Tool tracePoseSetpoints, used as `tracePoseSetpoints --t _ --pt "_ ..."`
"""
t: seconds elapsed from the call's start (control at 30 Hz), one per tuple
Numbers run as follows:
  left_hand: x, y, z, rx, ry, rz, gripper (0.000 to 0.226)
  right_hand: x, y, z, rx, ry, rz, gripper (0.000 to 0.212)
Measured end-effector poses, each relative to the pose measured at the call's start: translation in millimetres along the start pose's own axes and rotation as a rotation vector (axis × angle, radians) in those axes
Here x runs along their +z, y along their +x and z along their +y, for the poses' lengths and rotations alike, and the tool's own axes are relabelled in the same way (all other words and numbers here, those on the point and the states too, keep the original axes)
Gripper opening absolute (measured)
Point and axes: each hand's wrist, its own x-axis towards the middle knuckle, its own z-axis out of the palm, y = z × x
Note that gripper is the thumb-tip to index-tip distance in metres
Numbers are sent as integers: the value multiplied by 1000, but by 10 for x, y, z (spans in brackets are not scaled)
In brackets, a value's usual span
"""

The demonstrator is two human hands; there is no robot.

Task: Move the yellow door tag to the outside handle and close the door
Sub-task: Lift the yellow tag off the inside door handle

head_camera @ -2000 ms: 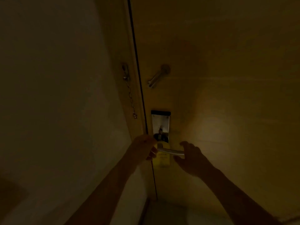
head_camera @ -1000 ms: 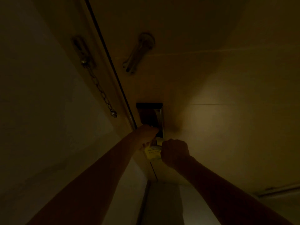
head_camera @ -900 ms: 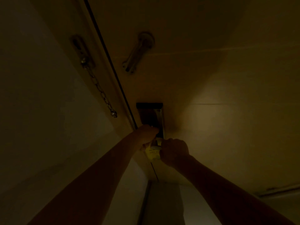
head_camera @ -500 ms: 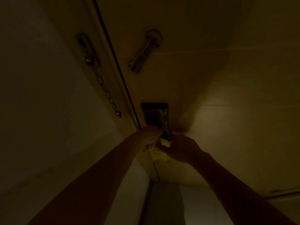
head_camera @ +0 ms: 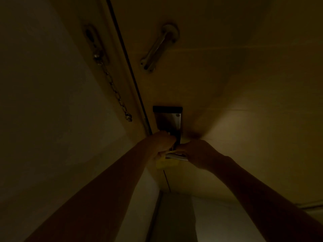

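The scene is very dark. A wooden door (head_camera: 227,84) fills the upper right, shut against its frame. On it sits a metal lock plate (head_camera: 168,118) with a lever handle (head_camera: 176,156) below. The yellow door tag (head_camera: 166,162) hangs at the handle, mostly hidden by my hands. My left hand (head_camera: 161,143) is closed at the tag's top, next to the door edge. My right hand (head_camera: 197,151) is wrapped around the lever handle from the right.
A security chain (head_camera: 113,88) hangs from the door frame at the left. A metal slide bar for the chain (head_camera: 157,48) is fixed on the door above the lock plate. A pale wall (head_camera: 43,102) is on the left, and floor (head_camera: 174,220) shows below.
My right hand went from open beside the handle to closed around it. My left hand stayed at the tag. The view drew closer to the door and tilted.
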Motion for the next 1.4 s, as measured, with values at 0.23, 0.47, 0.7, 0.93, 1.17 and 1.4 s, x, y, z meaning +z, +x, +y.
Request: tracePoseSetpoints --t 0.23,0.47,0.7,0.93,1.17,1.4 --pt "-40 -4 14 15 114 -12 31 -119 8 77 -134 -97 -9 40" --pt "-14 16 10 13 97 21 42 -74 -6 145 -120 65 5 41" --pt "-5 29 26 -16 87 41 30 -7 30 126 -50 270 -44 53" --pt "26 11 5 -23 47 44 54 -135 62 194 -176 159 -146 41" --pt "19 -14 15 -42 -37 30 40 23 -428 617 -19 297 -51 25" --pt "374 -160 -145 139 -442 206 29 593 -1224 343 366 637 289 31"
